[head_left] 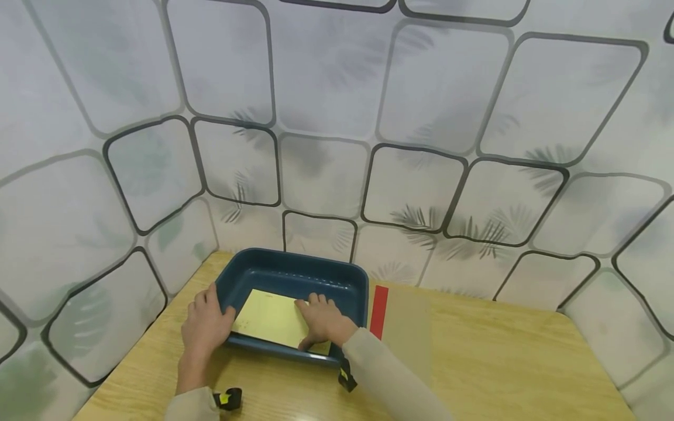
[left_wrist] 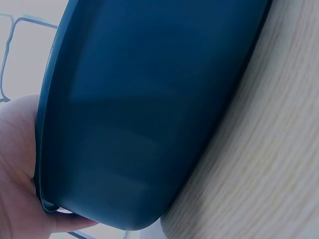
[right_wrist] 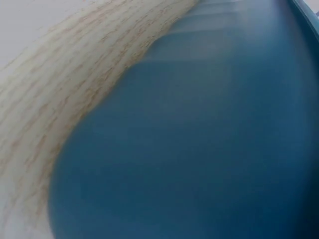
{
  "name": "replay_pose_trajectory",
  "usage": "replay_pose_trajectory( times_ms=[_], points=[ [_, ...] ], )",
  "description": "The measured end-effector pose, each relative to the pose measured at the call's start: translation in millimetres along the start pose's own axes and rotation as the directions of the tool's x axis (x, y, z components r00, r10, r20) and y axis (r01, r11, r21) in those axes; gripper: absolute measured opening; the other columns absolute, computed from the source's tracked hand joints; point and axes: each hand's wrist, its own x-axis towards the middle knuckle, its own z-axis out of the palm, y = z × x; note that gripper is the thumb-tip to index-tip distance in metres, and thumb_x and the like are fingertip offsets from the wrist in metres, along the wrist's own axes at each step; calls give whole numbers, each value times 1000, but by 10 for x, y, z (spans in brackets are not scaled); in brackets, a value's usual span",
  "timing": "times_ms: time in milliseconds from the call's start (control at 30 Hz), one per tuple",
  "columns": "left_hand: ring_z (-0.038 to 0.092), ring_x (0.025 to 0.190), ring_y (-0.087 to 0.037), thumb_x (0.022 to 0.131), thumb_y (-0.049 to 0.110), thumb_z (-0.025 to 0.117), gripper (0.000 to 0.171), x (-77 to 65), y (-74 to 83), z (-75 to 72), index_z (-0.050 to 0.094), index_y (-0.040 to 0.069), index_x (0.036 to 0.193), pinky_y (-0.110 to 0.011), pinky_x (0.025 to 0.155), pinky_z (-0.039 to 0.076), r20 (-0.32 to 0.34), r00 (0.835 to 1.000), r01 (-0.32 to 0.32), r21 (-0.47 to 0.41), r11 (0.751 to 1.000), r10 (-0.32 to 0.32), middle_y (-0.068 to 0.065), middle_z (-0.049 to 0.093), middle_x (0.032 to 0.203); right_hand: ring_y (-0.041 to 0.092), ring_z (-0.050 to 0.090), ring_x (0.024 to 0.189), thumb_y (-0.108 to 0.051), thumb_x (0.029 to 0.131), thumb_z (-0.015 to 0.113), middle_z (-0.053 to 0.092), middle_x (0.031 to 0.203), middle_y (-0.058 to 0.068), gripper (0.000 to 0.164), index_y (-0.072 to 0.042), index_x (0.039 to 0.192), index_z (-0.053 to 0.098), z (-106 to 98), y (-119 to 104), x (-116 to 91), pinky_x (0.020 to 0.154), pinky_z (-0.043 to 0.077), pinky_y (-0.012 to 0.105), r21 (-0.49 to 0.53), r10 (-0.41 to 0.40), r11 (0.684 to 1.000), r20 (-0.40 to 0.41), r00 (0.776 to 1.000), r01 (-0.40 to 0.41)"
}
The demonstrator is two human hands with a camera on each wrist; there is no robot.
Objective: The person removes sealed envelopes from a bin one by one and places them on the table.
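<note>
On the table stands a dark blue deep-sided tray (head_left: 316, 266), with a flat yellow rectangular pad (head_left: 265, 316) lying inside, small faint marks on its face. My left hand (head_left: 206, 321) grips the tray's left rim, thumb at the inner side. The left wrist view shows that hand (left_wrist: 17, 169) against the rim of the tray (left_wrist: 124, 109) near a corner. Over the pad's right end lies my right hand (head_left: 323, 320), its fingers near the far edge and its thumb toward the near edge. The right wrist view has only the tray's outer wall (right_wrist: 189, 139) and wood, no fingers.
A red strip (head_left: 378, 313) lies right of the tray, along a tan flat sheet (head_left: 408, 327) on the wood-grain table (head_left: 500, 356). Patterned curtain-like walls (head_left: 326, 175) rise behind and at both sides. Black straps (head_left: 229, 399) sit at the wrists.
</note>
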Motion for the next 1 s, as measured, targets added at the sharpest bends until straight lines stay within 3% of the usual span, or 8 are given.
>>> replay_pose_trajectory(
  times_ms=[267, 600, 1000],
  points=[
    [31, 114, -53, 87, 23, 46, 67, -15, 6, -7, 18, -8, 139, -71, 79, 37, 0, 1000, -4, -3, 1000, 4, -37, 31, 131, 26, 41, 109, -59, 57, 76, 44, 123, 12, 103, -18, 139, 31, 34, 20, 3, 93, 40, 43, 41, 17, 999, 13, 1000, -17],
    [30, 115, -53, 88, 24, 46, 68, 12, -1, -6, 17, -8, 140, -72, 79, 36, 9, 1000, -3, -2, 1000, 3, -37, 30, 132, 27, 40, 112, -64, 56, 73, 44, 124, 12, 103, -17, 138, 32, 28, 36, -6, 95, 39, 44, -10, 7, 1000, -27, 1000, -7],
    [31, 113, -53, 87, 22, 45, 67, 8, 1, -4, 17, -9, 140, -71, 78, 37, -3, 1000, -5, -1, 1000, 5, -37, 31, 131, 24, 40, 94, -63, 50, 76, 42, 110, 11, 108, -13, 136, 33, 68, 92, -11, 81, 44, 38, 52, 14, 999, -144, 990, -6]
  ],
)
